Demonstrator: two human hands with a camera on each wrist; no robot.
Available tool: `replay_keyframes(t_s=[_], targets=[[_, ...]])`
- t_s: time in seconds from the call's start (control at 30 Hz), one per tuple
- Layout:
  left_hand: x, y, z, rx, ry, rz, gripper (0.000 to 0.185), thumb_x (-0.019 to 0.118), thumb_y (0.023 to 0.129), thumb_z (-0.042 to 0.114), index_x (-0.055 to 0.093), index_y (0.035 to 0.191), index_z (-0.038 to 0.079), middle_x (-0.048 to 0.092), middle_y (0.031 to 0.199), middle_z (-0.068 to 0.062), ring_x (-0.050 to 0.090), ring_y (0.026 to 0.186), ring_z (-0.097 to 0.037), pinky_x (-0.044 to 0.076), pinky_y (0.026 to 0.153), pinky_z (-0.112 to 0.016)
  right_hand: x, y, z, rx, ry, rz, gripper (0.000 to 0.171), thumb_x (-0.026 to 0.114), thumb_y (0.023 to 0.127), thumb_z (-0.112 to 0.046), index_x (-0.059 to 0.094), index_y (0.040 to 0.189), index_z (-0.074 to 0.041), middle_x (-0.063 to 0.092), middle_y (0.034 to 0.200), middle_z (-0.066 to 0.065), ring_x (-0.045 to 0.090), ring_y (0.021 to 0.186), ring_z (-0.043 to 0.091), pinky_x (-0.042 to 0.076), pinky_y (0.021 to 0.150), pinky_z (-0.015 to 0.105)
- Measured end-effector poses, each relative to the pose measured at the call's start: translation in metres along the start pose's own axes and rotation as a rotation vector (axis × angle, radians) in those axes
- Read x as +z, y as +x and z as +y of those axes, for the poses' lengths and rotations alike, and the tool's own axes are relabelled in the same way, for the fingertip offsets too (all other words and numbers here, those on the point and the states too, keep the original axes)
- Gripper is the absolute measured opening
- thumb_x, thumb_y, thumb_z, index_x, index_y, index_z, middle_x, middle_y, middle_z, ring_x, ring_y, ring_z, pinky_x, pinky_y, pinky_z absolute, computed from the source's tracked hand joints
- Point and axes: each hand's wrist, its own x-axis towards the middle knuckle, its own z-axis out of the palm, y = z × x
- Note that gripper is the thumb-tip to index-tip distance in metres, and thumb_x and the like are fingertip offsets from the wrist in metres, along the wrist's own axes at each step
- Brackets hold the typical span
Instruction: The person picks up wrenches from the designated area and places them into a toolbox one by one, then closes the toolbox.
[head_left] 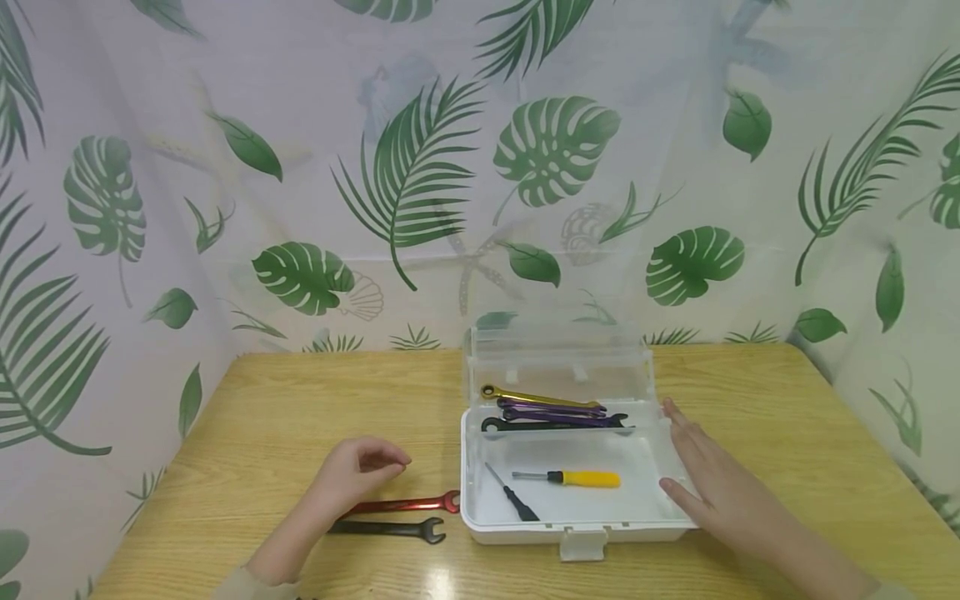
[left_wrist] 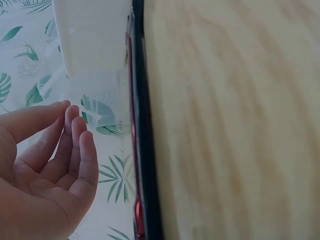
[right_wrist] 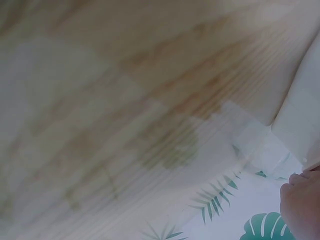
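Over the table, just left of the white toolbox, my left hand hovers with fingers loosely bent and nothing in them. Below it lie a red wrench and a black wrench, side by side. My right hand rests its extended fingers against the toolbox's right side. Inside the open box are a yellow-handled screwdriver and a black-handled screwdriver. Toward its back, a gold wrench, purple wrenches and a black wrench lie together.
The toolbox's clear lid stands raised at the back, and its latch hangs at the front. A leaf-patterned sheet hangs behind the wooden table and along both sides.
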Motion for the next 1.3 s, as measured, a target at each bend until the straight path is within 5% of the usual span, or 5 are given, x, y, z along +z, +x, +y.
replay_keyframes(t_s=[0.27,0.67,1.3], targets=[[-0.001,-0.003,-0.01,-0.049,-0.006,-0.019,0.013,0.075,0.096,0.005,0.078,0.108,-0.001,0.079,0.107,-0.015,0.071,0.092,-0.015,0.057,0.078,-0.02,0.002,-0.001,0.002,-0.029,-0.019,0.027,0.083,0.06,0.108,-0.035,0.015,0.169,-0.002,0.011,0.18,0.012,0.03,0.159,0.043,-0.013,0.114,0.001],[-0.003,-0.001,-0.022,-0.002,-0.003,-0.093,0.018,0.078,0.093,0.002,0.076,0.108,-0.007,0.078,0.098,-0.016,0.069,0.087,-0.015,0.057,0.073,-0.019,0.003,-0.001,0.006,-0.081,-0.039,0.078,0.082,0.062,0.106,-0.032,0.019,0.168,0.001,0.012,0.18,0.011,0.026,0.163,0.036,-0.011,0.118,0.001],[-0.005,-0.002,-0.03,0.024,0.023,-0.198,0.02,0.084,0.086,-0.001,0.077,0.104,-0.004,0.077,0.095,-0.01,0.066,0.083,-0.011,0.057,0.073,-0.018,-0.001,0.001,0.001,-0.002,-0.004,-0.008,0.084,0.058,0.109,-0.037,0.013,0.17,-0.002,0.009,0.18,0.012,0.031,0.157,0.048,-0.013,0.113,0.005]])
